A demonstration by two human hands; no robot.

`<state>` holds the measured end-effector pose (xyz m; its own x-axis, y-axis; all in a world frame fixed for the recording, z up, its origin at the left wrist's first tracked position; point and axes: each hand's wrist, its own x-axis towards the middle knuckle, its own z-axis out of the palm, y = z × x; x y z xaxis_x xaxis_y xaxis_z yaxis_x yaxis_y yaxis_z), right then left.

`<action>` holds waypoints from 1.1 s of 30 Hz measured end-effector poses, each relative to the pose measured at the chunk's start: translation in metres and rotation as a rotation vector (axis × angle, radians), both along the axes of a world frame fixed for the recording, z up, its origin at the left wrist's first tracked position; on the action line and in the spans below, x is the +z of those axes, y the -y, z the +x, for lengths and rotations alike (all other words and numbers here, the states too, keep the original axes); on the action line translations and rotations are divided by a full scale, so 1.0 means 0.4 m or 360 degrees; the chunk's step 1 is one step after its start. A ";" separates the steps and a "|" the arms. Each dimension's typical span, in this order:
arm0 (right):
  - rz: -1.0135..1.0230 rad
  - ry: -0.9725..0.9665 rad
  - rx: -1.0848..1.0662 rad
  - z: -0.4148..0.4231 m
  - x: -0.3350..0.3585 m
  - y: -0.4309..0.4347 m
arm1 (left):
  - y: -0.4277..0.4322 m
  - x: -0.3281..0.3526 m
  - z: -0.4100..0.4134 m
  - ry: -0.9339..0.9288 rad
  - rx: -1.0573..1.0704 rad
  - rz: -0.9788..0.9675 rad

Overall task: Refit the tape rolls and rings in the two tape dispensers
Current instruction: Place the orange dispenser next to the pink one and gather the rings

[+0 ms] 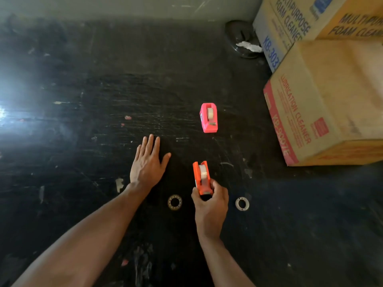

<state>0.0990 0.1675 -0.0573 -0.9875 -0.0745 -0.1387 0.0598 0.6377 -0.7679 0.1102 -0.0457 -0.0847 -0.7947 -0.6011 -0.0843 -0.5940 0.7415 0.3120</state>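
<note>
**Orange dispenser in hand, two rings loose on the floor**

Right hand (209,200): nearest the viewer, fingers closed around the near end of the orange tape dispenser (201,177), which stands on its base on the black floor (103,90) with a tape roll (203,172) seated in its cradle.

Left hand (148,160): flat, fingers spread, palm down on the floor, holding nothing, well apart from the dispenser.

Ring, clear (174,202): lying flat just left of the right wrist, not fitted.

Ring, white (242,203): lying flat just right of the same wrist, not fitted.

Pink tape dispenser (209,118): farther out, upright, untouched, its own roll in place.

Cardboard boxes (323,100): stacked at far right, clear of the work.

Handling note, as judgement: the step looks like seating or checking the orange unit's roll. The free hand would serve better steadying the dispenser body while the right presses the roll's hub squarely into its slots. Whether either loose ring belongs inside this roll cannot be told.
</note>
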 end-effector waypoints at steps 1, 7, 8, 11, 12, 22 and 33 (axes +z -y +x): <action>-0.0026 -0.0035 -0.0003 -0.017 0.005 0.018 | 0.002 -0.008 0.001 -0.0009 -0.0002 -0.0022; -0.0155 -0.0178 0.0013 -0.176 0.038 0.175 | 0.008 -0.017 0.002 -0.0002 0.0010 -0.0067; -0.0171 -0.0207 0.0035 -0.201 0.040 0.203 | 0.008 -0.018 0.002 -0.0004 0.0008 -0.0061; -0.0190 -0.0269 0.0114 -0.262 0.036 0.281 | 0.007 -0.020 0.003 0.0006 0.0001 -0.0026; -0.0182 -0.0276 0.0127 -0.277 0.031 0.305 | 0.007 -0.019 0.004 0.0002 0.0001 -0.0024; 0.0092 -0.0266 0.0162 -0.347 -0.032 0.433 | 0.006 -0.016 0.004 0.0011 -0.0028 0.0000; 0.0120 -0.0102 0.0277 -0.302 0.005 0.376 | 0.005 -0.011 0.004 0.0024 -0.0018 0.0030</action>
<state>-0.0216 0.0173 -0.0551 -0.9677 -0.2365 -0.0878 -0.1036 0.6899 -0.7165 0.1119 -0.0477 -0.0893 -0.7999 -0.5905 -0.1074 -0.5905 0.7422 0.3170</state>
